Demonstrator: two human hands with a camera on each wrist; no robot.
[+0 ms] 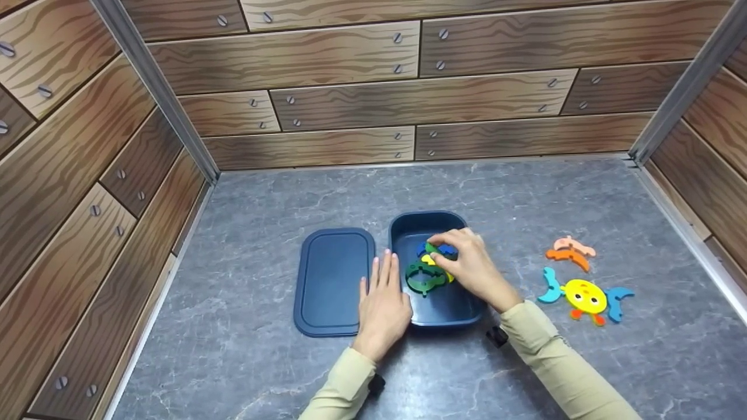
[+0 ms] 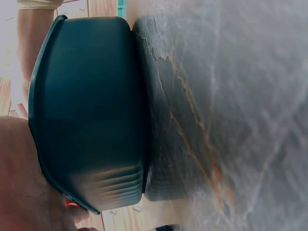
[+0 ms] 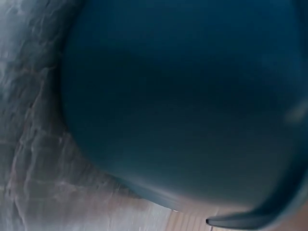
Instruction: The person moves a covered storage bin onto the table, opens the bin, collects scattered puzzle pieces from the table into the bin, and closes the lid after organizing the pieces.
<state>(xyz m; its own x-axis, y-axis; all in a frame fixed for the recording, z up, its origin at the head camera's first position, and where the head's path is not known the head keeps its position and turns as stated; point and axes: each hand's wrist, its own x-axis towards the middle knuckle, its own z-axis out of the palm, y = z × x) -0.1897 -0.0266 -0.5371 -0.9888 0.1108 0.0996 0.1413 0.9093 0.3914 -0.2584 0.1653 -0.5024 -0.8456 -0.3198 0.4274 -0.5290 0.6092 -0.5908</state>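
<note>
A dark blue rectangular box [image 1: 443,321] stands on the table, with several flat puzzle pieces inside. My right hand [image 1: 473,265] reaches over its right rim and pinches a small green puzzle piece [image 1: 430,248] between thumb and fingers. Below the fingertips lie a dark green round piece [image 1: 415,286], a blue piece [image 1: 448,249] and bits of yellow. My left hand [image 1: 385,306] rests along the left rim, fingers straight and pointing away from me. In the left wrist view the outer wall of the box [image 2: 91,106] fills much of the picture; the right wrist view shows its other side close up.
The box's flat blue lid [image 1: 332,280] lies left of it, partly under the left fingers. On the right is a yellow face piece [image 1: 585,296] with blue and orange-red parts around it. Orange [image 1: 572,256] and pink pieces [image 1: 575,245] lie behind it. Wood-patterned walls [image 1: 350,58] surround the table.
</note>
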